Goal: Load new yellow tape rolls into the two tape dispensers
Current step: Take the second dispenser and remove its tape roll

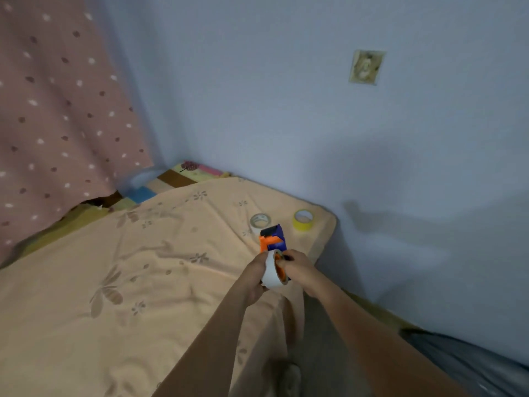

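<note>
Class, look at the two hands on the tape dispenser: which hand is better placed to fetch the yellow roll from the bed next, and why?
Probably the right hand. The yellow roll lies ahead on its side, near the bed's right edge, while the left hand wraps the pale roll on the tape dispenser, steadying it.

Dim, bluish indoor light; soft arm shadows on wall (315, 124); overall blur; wide-angle bending at edges.

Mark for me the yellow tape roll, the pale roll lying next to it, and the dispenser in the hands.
yellow tape roll (303, 220): head view, on its outer yellow side.
pale roll (259, 221): head view, on its upper rim.
dispenser (275, 238): head view, on the blue and orange body above the hands.
</note>
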Motion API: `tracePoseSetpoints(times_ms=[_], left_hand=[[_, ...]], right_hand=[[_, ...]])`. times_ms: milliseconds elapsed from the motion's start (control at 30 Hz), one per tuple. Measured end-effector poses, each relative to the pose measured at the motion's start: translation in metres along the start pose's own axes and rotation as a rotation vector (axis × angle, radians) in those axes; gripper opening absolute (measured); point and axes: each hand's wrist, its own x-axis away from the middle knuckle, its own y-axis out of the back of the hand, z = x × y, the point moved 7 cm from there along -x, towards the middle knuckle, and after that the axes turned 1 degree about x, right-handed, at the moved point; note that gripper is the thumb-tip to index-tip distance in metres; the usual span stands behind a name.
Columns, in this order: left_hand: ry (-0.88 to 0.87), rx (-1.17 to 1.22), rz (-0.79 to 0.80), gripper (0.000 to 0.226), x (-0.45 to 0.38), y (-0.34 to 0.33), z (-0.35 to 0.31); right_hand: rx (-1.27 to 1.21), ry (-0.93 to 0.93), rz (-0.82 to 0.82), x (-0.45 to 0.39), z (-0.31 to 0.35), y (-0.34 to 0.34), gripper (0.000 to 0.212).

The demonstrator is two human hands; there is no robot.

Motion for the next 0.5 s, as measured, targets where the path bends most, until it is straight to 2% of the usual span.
tracePoseSetpoints(times_ms=[133, 233, 367, 500], left_hand=[[-0.071, -0.070, 0.072, 0.034, -0.055, -0.020, -0.042], [-0.096, -0.111, 0.126, 0.040, -0.100, -0.027, -0.062], [-0.073, 0.054, 0.119, 0.047, -0.152, -0.032, -0.092], [-0.019, 0.090, 0.123, 0.044, -0.185, -0.040, -0.107]], right_hand=[[0.006, 0.059, 0.008, -0.058, 0.019, 0.027, 0.034], [-0.013, 0.086, 0.068, -0.102, 0.031, 0.040, 0.033], [-0.024, 0.106, 0.101, -0.158, 0.048, 0.060, 0.034], [-0.019, 0.039, 0.105, -0.198, 0.055, 0.070, 0.041]])
